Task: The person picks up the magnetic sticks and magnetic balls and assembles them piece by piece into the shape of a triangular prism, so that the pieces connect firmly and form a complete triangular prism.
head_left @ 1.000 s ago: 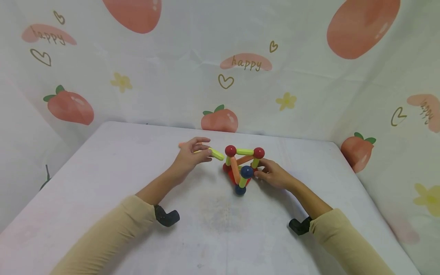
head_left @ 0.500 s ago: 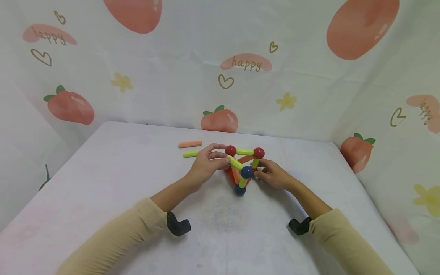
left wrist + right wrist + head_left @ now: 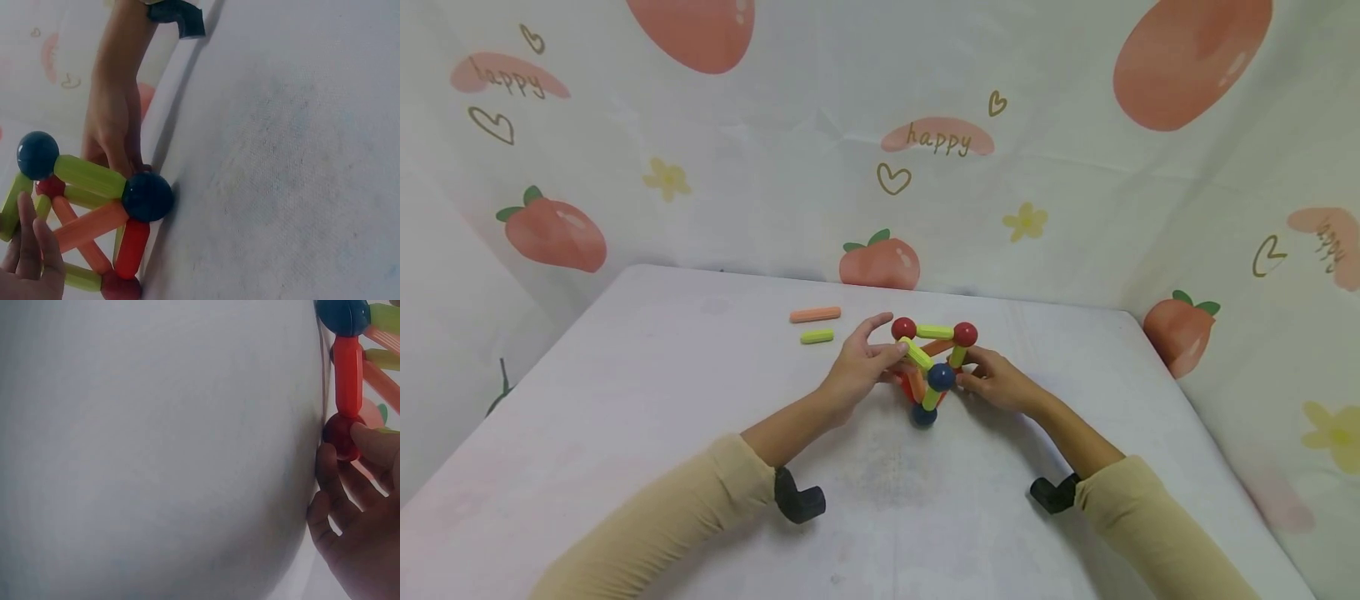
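A frame of magnetic rods and balls [image 3: 936, 332] stands on the table. My left hand [image 3: 859, 372] is at its left side, with the thumb at the upper end of a yellow-green rod [image 3: 917, 355], other fingers under it and the index finger raised. That rod runs from the upper blue ball [image 3: 941, 377] towards a red ball [image 3: 904, 329]. In the left wrist view, fingertips [image 3: 26, 209] overlap the rod. My right hand [image 3: 1000, 381] grips a dark red ball [image 3: 341, 436] at the base between thumb and fingers; a red rod [image 3: 349, 376] joins it to a blue ball [image 3: 344, 314].
Behind the left hand, an orange rod [image 3: 815, 314] and a short yellow-green rod [image 3: 817, 337] lie loose on the white table [image 3: 700, 350]. A printed fabric backdrop [image 3: 775, 192] hangs behind the table. Black wrist-worn pieces [image 3: 801, 498] show at both sleeves.
The left hand has carried the yellow-green rod right, to the frame, bridging the red and upper blue balls. Its index finger has since lifted. The right hand stays at the base ball.
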`<state>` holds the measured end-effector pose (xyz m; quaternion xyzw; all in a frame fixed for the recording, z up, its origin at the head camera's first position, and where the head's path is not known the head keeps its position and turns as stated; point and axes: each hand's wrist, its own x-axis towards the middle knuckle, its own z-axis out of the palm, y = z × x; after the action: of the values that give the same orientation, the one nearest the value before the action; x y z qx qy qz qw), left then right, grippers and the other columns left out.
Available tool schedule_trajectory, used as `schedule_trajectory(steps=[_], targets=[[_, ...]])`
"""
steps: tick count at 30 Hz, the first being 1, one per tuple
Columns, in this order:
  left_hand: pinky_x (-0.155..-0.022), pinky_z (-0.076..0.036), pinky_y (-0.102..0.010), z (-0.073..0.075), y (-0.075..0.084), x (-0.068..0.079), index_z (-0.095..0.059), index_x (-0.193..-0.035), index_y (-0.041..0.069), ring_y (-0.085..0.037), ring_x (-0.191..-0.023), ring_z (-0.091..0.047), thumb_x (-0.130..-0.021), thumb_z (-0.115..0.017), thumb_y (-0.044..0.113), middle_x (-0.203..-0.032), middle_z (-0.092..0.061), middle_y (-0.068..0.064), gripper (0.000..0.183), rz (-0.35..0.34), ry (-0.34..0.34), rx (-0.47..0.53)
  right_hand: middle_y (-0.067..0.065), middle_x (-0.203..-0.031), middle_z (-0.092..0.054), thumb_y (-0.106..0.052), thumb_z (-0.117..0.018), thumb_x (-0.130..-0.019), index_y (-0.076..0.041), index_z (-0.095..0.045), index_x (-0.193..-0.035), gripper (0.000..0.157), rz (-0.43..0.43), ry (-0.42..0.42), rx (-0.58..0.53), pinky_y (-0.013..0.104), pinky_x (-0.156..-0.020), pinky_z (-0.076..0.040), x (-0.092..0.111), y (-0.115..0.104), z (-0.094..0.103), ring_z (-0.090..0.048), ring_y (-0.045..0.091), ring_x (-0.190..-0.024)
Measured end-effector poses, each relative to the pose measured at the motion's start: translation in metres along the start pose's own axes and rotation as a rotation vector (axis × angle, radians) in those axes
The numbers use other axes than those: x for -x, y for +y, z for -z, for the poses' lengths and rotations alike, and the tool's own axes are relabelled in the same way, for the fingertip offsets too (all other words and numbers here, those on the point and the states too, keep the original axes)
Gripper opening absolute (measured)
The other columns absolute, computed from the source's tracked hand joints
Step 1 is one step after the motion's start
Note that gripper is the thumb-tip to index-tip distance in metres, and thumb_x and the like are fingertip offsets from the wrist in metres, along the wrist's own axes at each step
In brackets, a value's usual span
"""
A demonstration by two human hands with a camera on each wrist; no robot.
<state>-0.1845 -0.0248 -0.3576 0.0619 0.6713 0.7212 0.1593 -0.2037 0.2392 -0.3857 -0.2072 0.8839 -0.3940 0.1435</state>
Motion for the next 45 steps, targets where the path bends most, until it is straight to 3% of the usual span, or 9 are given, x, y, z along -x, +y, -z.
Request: schedule_trajectory(steps=[9,18,23,26,29,33,37,41,45], targets=[[-0.075,-0.056,-0.023,-0.009,0.002,-0.01,-0.042,-0.148,0.016,-0.016,-0.065,-0.065,-0.09,-0.073,0.036,-0.086,-0.07,-0.009,0.068,0.154,0.131,-0.035,0.02,-0.125,-0.06,-0.007,-0.06,-0.098,0.004,-0.049,-0.136,0.041,0.041,0.018,-0.009,0.037,-0.086,-0.054,0.001,-0.001,-0.002,-0.061,0.03,-0.1],[-0.069,-0.056,-0.022,-0.013,0.004,-0.014,-0.041,-0.148,0.014,-0.016,-0.061,-0.067,-0.091,-0.073,0.036,-0.084,-0.071,-0.01,0.069,0.13,0.168,-0.034,0.018,-0.124,-0.059,-0.012,-0.059,-0.1,0.006,-0.049,-0.136,0.042,0.02,0.0,-0.016,0.034,-0.083,-0.052,0.0,0.0,0.0,-0.059,0.026,-0.096],[-0.065,-0.055,-0.024,-0.007,-0.001,-0.013,-0.044,-0.144,0.016,-0.022,-0.066,-0.068,-0.098,-0.063,0.033,-0.088,-0.072,-0.009,0.053,0.091,0.127,-0.102,0.017,-0.122,-0.06,-0.011,-0.059,-0.099,0.006,-0.049,-0.136,0.042,0.028,0.005,-0.013,0.034,-0.083,-0.052,0.0,-0.001,0.0,-0.059,0.026,-0.095],[-0.063,-0.054,-0.025,0.001,-0.008,-0.011,-0.044,-0.143,0.016,-0.025,-0.072,-0.066,-0.099,-0.061,0.024,-0.093,-0.071,-0.01,0.047,0.075,0.061,-0.24,0.018,-0.123,-0.06,-0.011,-0.059,-0.099,0.005,-0.049,-0.136,0.041,0.033,0.011,-0.015,0.034,-0.083,-0.052,0.0,-0.001,0.0,-0.059,0.026,-0.095],[-0.066,-0.056,-0.028,0.007,-0.019,-0.009,-0.036,-0.148,0.016,-0.023,-0.08,-0.065,-0.092,-0.07,0.018,-0.107,-0.065,-0.01,0.066,0.066,-0.067,-0.414,0.02,-0.125,-0.06,-0.009,-0.06,-0.099,0.005,-0.049,-0.136,0.042,0.041,0.017,-0.021,0.034,-0.082,-0.053,0.0,0.0,-0.001,-0.06,0.027,-0.096],[-0.075,-0.057,-0.031,0.007,-0.031,-0.005,-0.015,-0.157,0.014,-0.021,-0.092,-0.061,-0.078,-0.087,0.027,-0.13,-0.052,-0.01,0.108,-0.014,-0.209,-0.572,0.02,-0.124,-0.062,-0.009,-0.062,-0.097,0.004,-0.05,-0.136,0.042,0.043,0.028,-0.002,0.033,-0.083,-0.054,0.001,0.001,-0.001,-0.062,0.028,-0.097],[-0.083,-0.056,-0.03,0.003,-0.035,-0.005,-0.006,-0.159,0.012,-0.02,-0.105,-0.055,-0.073,-0.09,0.03,-0.144,-0.043,-0.01,0.122,-0.104,-0.2,-0.648,0.016,-0.12,-0.064,-0.012,-0.067,-0.095,0.003,-0.053,-0.133,0.044,0.041,0.043,0.044,0.034,-0.084,-0.053,0.003,0.0,0.0,-0.062,0.026,-0.097],[-0.086,-0.056,-0.032,0.004,-0.035,-0.01,-0.007,-0.159,0.013,-0.02,-0.104,-0.06,-0.076,-0.088,0.018,-0.14,-0.048,-0.011,0.117,-0.114,-0.181,-0.643,0.013,-0.115,-0.067,-0.017,-0.073,-0.091,0.003,-0.057,-0.129,0.046,0.028,0.045,0.065,0.034,-0.081,-0.053,0.006,-0.002,0.0,-0.063,0.024,-0.093],[-0.09,-0.056,-0.037,0.011,-0.033,-0.016,-0.009,-0.16,0.015,-0.022,-0.105,-0.066,-0.079,-0.084,0.005,-0.137,-0.053,-0.013,0.11,-0.115,-0.203,-0.578,0.013,-0.114,-0.068,-0.016,-0.075,-0.089,0.002,-0.06,-0.126,0.044,0.017,0.045,0.054,0.034,-0.082,-0.054,0.008,-0.002,0.0,-0.065,0.024,-0.095]])
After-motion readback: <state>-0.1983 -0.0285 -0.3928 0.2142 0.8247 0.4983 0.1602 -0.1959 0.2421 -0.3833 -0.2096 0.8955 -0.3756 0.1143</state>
